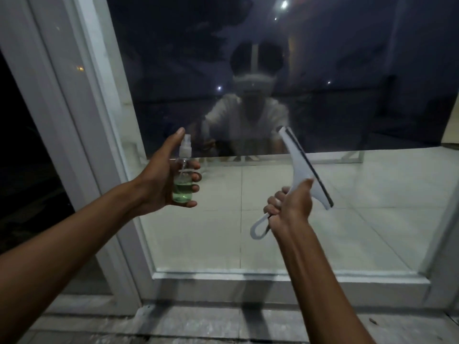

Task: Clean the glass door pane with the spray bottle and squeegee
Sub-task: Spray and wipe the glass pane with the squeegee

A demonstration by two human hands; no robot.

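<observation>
Before the glass pane [310, 214], our left hand [159, 180] wraps the spray bottle [183, 181]; our right hand [290, 207] clenches the squeegee [304, 167]. Its nozzle seems unaimed, so mist may miss.

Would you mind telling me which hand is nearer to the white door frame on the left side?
Left. The left hand, holding the spray bottle, sits just beside the door frame; the right hand, holding the squeegee, is farther right, over the glass.
</observation>
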